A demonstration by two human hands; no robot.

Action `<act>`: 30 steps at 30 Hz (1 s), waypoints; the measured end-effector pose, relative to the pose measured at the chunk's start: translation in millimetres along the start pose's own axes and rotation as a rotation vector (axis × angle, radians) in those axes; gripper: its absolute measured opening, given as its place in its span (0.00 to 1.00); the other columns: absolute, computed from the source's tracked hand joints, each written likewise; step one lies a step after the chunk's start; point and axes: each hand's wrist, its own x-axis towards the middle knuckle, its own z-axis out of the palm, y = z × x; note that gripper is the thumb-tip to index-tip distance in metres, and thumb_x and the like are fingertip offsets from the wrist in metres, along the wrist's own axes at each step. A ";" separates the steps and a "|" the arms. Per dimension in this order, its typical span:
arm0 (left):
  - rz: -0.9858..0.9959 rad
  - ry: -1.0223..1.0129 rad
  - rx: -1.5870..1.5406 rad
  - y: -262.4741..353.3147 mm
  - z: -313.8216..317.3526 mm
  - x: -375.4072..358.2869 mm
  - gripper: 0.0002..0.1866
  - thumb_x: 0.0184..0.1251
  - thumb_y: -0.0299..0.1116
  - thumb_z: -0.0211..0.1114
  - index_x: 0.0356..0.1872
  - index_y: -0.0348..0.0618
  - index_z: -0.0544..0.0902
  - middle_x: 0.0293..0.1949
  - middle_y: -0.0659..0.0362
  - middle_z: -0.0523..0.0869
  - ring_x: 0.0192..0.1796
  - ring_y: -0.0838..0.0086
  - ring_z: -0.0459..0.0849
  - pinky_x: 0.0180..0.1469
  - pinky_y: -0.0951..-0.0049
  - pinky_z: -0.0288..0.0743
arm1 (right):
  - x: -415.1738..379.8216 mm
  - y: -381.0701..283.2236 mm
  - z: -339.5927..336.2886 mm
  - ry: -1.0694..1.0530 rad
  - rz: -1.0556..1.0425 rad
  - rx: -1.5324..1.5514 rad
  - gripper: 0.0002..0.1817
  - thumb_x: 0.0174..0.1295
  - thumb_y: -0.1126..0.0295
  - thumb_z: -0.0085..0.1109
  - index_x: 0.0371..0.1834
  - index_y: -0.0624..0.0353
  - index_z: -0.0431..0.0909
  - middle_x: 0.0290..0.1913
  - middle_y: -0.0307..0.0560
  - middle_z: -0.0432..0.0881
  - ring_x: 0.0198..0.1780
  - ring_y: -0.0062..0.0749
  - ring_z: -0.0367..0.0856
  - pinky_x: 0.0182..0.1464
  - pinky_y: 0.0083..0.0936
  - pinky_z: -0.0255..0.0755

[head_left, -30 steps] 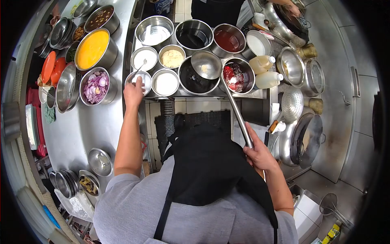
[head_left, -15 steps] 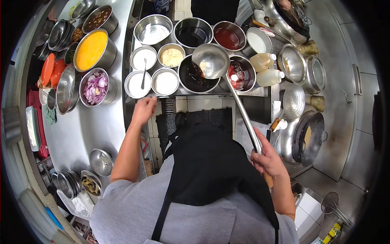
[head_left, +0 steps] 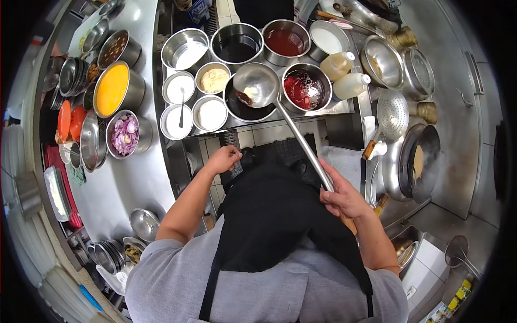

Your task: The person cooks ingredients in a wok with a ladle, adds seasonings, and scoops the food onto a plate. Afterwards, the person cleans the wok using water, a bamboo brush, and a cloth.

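Note:
My right hand (head_left: 345,200) is wrapped around the long handle of a steel ladle (head_left: 264,81), near its wooden end. The ladle's bowl hangs over a steel pot of dark liquid (head_left: 250,111), covering part of it. A little pale stuff and dark reddish liquid show at the bowl's lower left. Beside that pot stands a pot of glossy red sauce (head_left: 307,89). My left hand (head_left: 225,160) is held in front of the apron with its fingers curled in and nothing visible in them. Nearest to it is a container of white powder (head_left: 211,112).
More containers stand on the rack, one with a spoon (head_left: 182,110). Two plastic bottles (head_left: 351,85) are on its right. A skimmer (head_left: 392,114) and a wok (head_left: 425,156) lie farther right. On the left counter sit sliced red onions (head_left: 125,133) and a pot of yellow liquid (head_left: 111,90).
My left hand has drawn back from the rack's edge towards my body. The ladle's bowl has shifted slightly left over the dark pot. The whole view has turned a little.

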 end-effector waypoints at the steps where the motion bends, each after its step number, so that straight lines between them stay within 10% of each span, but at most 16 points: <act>1: -0.003 -0.006 0.010 3.8 2.9 2.5 0.13 0.71 0.40 0.63 0.42 0.38 0.81 0.26 0.59 0.86 0.21 0.79 0.81 0.26 0.75 0.74 | -3.6 0.8 -3.4 -0.045 -0.002 0.009 0.47 0.65 0.79 0.52 0.83 0.40 0.39 0.25 0.39 0.67 0.16 0.19 0.63 0.18 0.16 0.63; 12: 0.095 -0.106 0.343 55.9 31.8 48.2 0.16 0.69 0.42 0.63 0.39 0.37 0.82 0.24 0.57 0.86 0.22 0.72 0.84 0.30 0.69 0.76 | -96.5 53.8 -64.0 0.042 -0.311 0.455 0.48 0.62 0.76 0.57 0.83 0.46 0.42 0.26 0.41 0.70 0.14 0.16 0.63 0.17 0.15 0.59; 19: 0.089 -0.247 0.377 90.0 87.8 102.7 0.15 0.69 0.40 0.65 0.45 0.38 0.82 0.27 0.54 0.86 0.24 0.75 0.82 0.24 0.71 0.75 | -236.8 133.2 -151.6 0.589 -0.701 0.623 0.46 0.63 0.74 0.59 0.83 0.43 0.45 0.26 0.39 0.71 0.14 0.17 0.64 0.17 0.16 0.59; 30: 0.328 -0.381 0.599 258.0 285.0 114.6 0.14 0.71 0.38 0.64 0.47 0.38 0.80 0.29 0.55 0.87 0.25 0.73 0.85 0.26 0.71 0.76 | -243.8 208.4 -434.1 1.465 -0.418 0.315 0.47 0.59 0.80 0.51 0.83 0.49 0.42 0.32 0.44 0.76 0.20 0.24 0.69 0.21 0.25 0.68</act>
